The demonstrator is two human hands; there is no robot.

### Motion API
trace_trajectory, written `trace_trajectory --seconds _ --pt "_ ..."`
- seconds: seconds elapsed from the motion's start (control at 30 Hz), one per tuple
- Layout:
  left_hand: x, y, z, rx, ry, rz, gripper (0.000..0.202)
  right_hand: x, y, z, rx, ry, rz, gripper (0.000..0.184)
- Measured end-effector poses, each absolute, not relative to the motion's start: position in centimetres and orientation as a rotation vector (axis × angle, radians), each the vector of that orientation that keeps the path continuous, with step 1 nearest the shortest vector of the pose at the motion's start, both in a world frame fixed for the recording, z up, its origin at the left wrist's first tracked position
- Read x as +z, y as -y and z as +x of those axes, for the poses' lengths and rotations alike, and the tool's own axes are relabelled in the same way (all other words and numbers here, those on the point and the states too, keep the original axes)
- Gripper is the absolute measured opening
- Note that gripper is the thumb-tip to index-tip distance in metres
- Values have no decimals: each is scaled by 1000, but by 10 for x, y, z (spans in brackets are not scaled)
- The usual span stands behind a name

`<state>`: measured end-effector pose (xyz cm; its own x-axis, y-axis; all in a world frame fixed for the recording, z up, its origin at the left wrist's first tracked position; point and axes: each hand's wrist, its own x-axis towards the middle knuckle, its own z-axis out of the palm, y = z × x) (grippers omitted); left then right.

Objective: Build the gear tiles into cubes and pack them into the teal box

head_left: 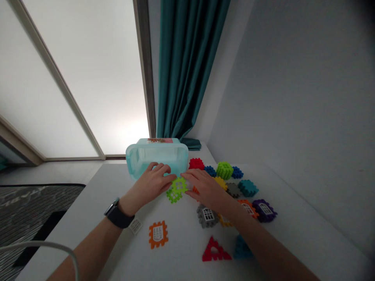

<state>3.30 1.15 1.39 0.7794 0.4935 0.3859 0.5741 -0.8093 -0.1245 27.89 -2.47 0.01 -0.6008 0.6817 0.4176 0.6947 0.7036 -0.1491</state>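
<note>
Both hands meet over a lime-green toothed building piece [177, 188] on the white table [181, 242]. My left hand [152, 180], a dark watch on its wrist, curls its fingers onto the piece from the left. From the right, my right hand [205, 187] touches the same piece with its fingertips, fingers close together. A pale blue plastic box [157, 158] stands just behind the hands.
Several coloured toothed pieces lie to the right: red [196, 163], green [224, 170], blue [247, 187], purple [264, 210], grey window piece [207, 216]. An orange frame [158, 233] and red triangle [215, 251] lie nearer. A wall rises on the right; a teal curtain [187, 70] hangs behind.
</note>
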Motion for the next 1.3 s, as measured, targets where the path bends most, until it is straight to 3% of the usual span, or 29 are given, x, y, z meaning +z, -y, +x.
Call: trace_trajectory --seconds 0.27,0.47,0.63,0.77,0.87,1.1,1.3 --pt "20 -11 28 -569 906 -2798 24 0 22 281 -7 2374 -1093 51" --pt "19 -9 31 -622 936 -2851 47 3 24 280 66 2326 -1105 50" --pt "17 -8 34 -730 952 -2906 40 4 25 280 102 2321 -1077 47" --pt "19 -7 33 -874 973 -3021 30 8 27 278 32 2335 -954 24" --pt "19 -8 33 -948 968 -3186 18 11 28 275 64 2290 -923 19" --pt "12 -10 42 -1297 1189 -3439 25 15 31 267 580 1889 -1257 18" --pt "11 -9 45 -1428 1390 -3408 28 18 30 263 942 1651 -1213 23"
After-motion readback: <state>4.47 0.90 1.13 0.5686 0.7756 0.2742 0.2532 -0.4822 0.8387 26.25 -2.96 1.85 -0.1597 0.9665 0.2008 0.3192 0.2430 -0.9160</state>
